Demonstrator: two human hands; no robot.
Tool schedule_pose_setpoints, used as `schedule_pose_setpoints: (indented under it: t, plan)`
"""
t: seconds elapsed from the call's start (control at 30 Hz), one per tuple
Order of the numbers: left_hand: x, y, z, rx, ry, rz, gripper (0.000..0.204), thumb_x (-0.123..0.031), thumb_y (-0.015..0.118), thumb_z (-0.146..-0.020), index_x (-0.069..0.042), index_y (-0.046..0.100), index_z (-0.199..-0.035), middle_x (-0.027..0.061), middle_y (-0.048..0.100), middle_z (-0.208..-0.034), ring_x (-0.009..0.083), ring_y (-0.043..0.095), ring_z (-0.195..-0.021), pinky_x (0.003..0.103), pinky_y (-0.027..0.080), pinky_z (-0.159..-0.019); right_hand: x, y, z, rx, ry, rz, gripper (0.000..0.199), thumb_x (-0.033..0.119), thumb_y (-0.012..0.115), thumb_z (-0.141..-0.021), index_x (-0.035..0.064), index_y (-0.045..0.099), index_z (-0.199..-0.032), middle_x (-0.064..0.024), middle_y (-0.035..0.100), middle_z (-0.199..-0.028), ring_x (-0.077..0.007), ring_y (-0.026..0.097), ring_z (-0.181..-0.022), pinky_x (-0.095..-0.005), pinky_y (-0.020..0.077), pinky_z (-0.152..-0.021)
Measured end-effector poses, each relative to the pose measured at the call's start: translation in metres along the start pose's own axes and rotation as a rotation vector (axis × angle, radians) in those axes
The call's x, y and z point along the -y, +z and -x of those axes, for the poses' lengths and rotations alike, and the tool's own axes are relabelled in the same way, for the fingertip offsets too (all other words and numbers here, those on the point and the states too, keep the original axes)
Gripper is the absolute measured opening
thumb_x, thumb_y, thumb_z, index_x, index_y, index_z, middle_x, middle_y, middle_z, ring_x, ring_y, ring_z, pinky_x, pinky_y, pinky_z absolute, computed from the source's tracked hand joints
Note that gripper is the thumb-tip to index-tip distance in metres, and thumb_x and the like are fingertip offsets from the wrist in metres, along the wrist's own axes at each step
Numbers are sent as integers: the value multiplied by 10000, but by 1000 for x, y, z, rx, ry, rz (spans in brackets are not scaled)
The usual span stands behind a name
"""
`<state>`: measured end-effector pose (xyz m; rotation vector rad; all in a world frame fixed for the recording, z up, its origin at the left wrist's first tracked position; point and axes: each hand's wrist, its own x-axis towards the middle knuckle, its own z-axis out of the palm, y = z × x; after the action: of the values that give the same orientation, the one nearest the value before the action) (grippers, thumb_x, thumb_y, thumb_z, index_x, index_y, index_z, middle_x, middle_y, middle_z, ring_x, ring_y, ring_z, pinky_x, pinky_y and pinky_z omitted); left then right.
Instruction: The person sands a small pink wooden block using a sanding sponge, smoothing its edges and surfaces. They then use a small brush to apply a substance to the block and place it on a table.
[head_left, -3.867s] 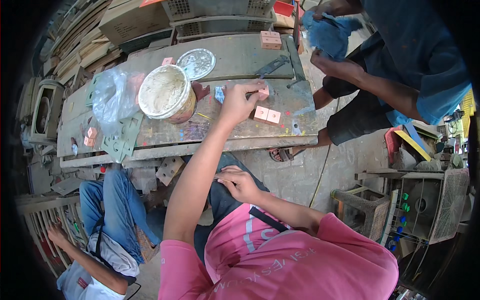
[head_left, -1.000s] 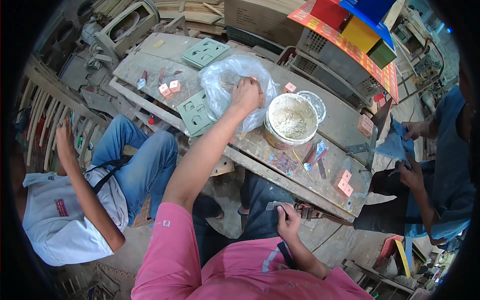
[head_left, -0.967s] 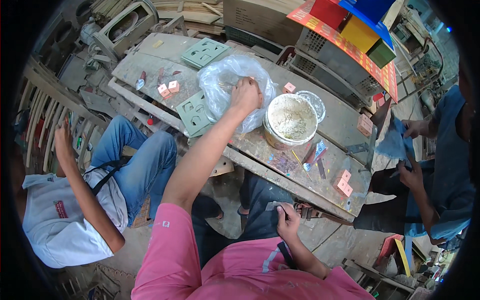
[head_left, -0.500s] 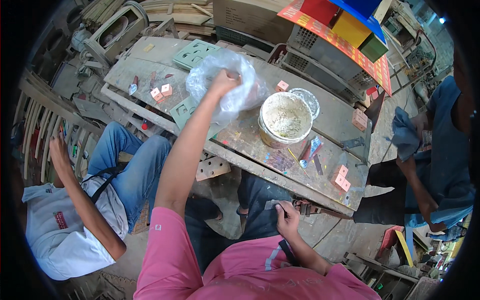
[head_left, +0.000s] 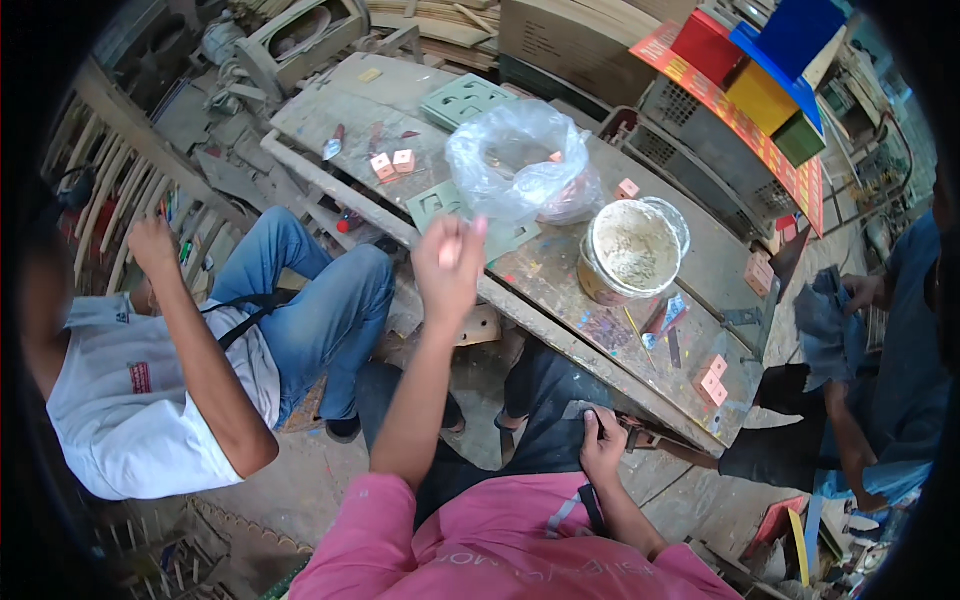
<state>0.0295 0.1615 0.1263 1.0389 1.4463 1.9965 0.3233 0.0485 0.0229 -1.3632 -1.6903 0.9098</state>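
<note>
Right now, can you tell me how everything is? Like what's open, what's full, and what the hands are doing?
Left hand: lifted over the bench edge, blurred, pinching something small and pinkish.
Right hand: resting on the lap, fingers curled.
Plastic bag: open at the top, crumpled, small blocks inside.
Bucket: upright, lid off, nearly full of pale paste.
Pink blocks: lying loose on the workbench.
</note>
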Motion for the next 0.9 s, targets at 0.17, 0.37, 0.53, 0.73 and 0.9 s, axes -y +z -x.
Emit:
schedule_pose_setpoints:
  t: [0.17, 0.37, 0.53, 0.73, 0.9]
  plan:
    - [57, -46, 140, 69, -469, 135, 245, -179, 594, -951, -62, 510, -753, -7, 515, -557, 52, 464, -451, 214, 340, -415, -10, 2, 0, -3, -10, 19, 132, 47, 585, -889, -61, 650, -928, -189, 665, -856, -293, 641, -814, -349, 480, -775]
    - [178, -109, 205, 27, -858, 5, 226, -192, 612, -934, -39, 554, -778, 1, 504, -566, 78, 452, -442, 248, 346, -405, -12, 13, 1, -9, -72, 53, 152, 71, 589, -896, -54, 657, -947, -187, 673, -874, -294, 652, -832, -335, 485, -793]
    - [187, -109, 188, -13, -847, 218, 188, -192, 632, -919, -36, 567, -836, -4, 499, -609, 77, 452, -475, 233, 351, -420, -9, 16, 0, 13, -40, 19, 159, 90, 596, -902, -41, 663, -965, -192, 683, -891, -291, 667, -859, -341, 489, -799]
    - [178, -81, 187, 113, -774, 122, 107, -100, 608, -883, -11, 585, -939, 17, 535, -643, 94, 492, -500, 235, 374, -442, -22, 11, -1, -1, 7, 13, 169, 101, 591, -911, -36, 662, -981, -194, 684, -883, -286, 669, -853, -334, 489, -797]
    - [175, -79, 196, 188, -763, 110, 122, -41, 572, -867, -8, 596, -982, 19, 546, -642, 98, 505, -510, 232, 385, -455, -22, 11, -1, 11, -13, -4, 164, 99, 592, -909, -32, 662, -980, -201, 678, -861, -284, 670, -831, -333, 491, -782]
